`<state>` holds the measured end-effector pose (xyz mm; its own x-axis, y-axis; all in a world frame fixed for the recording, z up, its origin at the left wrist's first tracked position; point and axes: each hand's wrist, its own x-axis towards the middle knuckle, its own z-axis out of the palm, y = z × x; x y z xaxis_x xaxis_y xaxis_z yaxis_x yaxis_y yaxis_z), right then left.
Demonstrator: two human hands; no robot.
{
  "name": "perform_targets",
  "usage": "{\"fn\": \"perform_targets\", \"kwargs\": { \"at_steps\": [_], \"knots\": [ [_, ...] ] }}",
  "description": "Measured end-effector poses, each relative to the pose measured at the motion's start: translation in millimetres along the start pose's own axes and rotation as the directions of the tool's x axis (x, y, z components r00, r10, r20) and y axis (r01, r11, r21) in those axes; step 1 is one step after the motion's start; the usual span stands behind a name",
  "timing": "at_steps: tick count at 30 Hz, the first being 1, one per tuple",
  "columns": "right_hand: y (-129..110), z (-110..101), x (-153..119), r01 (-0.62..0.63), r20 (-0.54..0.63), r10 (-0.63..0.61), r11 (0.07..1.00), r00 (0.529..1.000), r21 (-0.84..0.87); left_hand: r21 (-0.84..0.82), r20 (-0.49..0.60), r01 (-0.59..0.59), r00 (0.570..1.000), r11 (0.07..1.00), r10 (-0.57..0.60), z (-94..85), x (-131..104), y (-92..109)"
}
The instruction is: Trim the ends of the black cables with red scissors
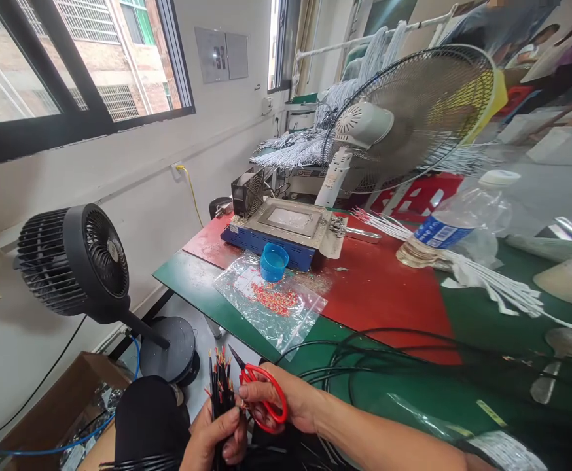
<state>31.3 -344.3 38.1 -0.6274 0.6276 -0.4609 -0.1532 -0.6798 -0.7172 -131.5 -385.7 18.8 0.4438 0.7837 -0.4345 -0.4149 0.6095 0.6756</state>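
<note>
A bundle of black cables (221, 392) with red and copper wire ends pointing up is gripped in my left hand (217, 435), low in the view. My right hand (286, 396) is closed around red-handled scissors (266, 399), its thumb and fingertips close beside the bundle. The dark scissor blades point up and left, just right of the wire ends. More black cables (335, 366) lie over the table edge, behind my right forearm. The lower part of the bundle is hidden by my left hand.
The green table (192, 288) carries a plastic bag (286, 320) of small red pieces, a blue cup (273, 261), a blue-sided heating device (266, 245), a bottle (453, 216) and white cables (497, 281). A black fan (80, 261) stands left; a large fan (408, 124) stands behind. People are at the back right.
</note>
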Motion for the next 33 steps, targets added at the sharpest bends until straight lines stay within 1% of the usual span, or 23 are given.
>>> {"fn": "perform_targets", "kwargs": {
  "at_steps": [3,8,12,15,20,23,26,29,33],
  "knots": [
    [3,-1,2,0.035,0.006,-0.035,0.999,0.999,0.013,0.006,0.014,-0.013,1.0,1.0,0.013,-1.6,1,-2],
    [0,2,2,0.126,0.016,-0.127,0.991,0.992,0.049,-0.129,0.075,-0.056,0.995,0.99,0.066,-15.5,9,-7],
    [-2,6,0,0.117,0.044,-0.12,0.992,0.992,0.053,-0.142,0.109,-0.081,0.989,0.987,0.097,-21.8,12,-10],
    [0,5,0,0.096,0.038,-0.098,0.994,0.994,0.045,-0.109,0.087,-0.088,0.991,0.99,0.097,-18.8,11,-10],
    [5,2,2,0.087,0.029,-0.088,0.995,0.996,0.043,-0.022,0.023,-0.061,0.998,0.998,0.061,-10.9,9,-8],
    [5,1,2,0.114,0.027,-0.115,0.993,0.993,0.045,-0.04,-0.013,-0.07,0.998,0.997,0.069,-9.1,9,-8],
    [3,3,1,0.13,0.044,-0.132,0.99,0.99,0.059,-0.087,-0.01,-0.086,0.996,0.993,0.085,-9.6,10,-6],
    [0,6,0,0.106,0.042,-0.108,0.994,0.993,0.041,-0.115,-0.001,-0.1,0.995,0.988,0.101,-10.0,9,-6],
    [-2,9,0,0.082,0.029,-0.082,0.996,0.996,0.029,-0.089,-0.048,-0.1,0.994,0.991,0.096,-9.3,9,-8]
  ]
}}
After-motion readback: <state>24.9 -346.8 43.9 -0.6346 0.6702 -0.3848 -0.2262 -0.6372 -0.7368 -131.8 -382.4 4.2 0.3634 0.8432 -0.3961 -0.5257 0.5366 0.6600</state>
